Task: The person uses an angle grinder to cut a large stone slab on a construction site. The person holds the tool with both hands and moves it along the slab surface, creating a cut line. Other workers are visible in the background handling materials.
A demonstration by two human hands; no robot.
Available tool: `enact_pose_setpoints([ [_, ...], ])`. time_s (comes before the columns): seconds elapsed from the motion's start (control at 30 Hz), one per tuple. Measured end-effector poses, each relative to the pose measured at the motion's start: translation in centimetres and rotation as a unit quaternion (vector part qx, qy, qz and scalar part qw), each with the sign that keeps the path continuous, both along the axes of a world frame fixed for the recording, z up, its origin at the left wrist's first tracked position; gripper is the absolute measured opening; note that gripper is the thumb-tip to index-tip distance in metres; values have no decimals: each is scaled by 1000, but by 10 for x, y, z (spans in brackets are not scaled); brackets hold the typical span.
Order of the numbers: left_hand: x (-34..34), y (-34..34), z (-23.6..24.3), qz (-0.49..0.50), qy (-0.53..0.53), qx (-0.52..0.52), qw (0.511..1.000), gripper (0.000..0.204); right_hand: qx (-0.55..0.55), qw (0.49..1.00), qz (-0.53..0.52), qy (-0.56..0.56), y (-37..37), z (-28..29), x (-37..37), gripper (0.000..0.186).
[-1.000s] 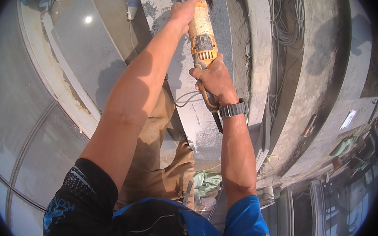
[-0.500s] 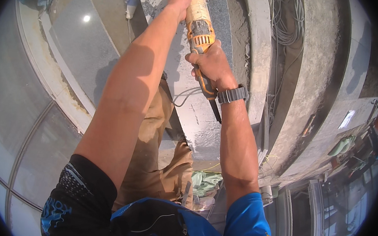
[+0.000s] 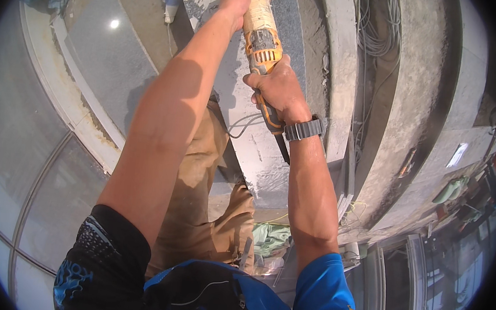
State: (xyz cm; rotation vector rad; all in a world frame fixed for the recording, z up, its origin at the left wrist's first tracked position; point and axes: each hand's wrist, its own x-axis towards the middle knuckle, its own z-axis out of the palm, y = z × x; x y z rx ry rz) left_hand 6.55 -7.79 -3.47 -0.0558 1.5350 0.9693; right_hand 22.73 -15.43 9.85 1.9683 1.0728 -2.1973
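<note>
My right hand (image 3: 280, 89) is wrapped round the rear handle of a yellow-and-black angle grinder (image 3: 261, 21), its body pale with dust. At the top edge of the picture my left hand (image 3: 235, 3) grips the front part of the tool, its fingers partly cut off by the frame. The grinder's working end and disc lie out of view. Below the tool stretches a long grey stone slab (image 3: 267, 156), white with dust along its face. From the rear handle a black cord (image 3: 281, 148) trails down over the slab.
Another smooth grey slab (image 3: 108, 45) lies at the left beside a pale sill. Concrete ledges (image 3: 410, 92) curve along the right, with coiled grey cable (image 3: 380, 34) in a gap. A white-and-blue bottle-like object (image 3: 171, 9) stands behind my left forearm. Green sheeting (image 3: 270, 239) lies near my legs.
Both hands keep their grip on the grinder, which stays in nearly the same place. The view has shifted only very slightly.
</note>
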Motion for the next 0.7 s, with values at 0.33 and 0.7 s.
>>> enact_pose_setpoints([
  [0.33,11,-16,19,-2,8,-7,1000,50,-1,1000,9,-10,-18,3,12,64],
  [0.7,23,-25,29,-5,12,-15,1000,49,-14,1000,10,-9,-28,6,20,65],
])
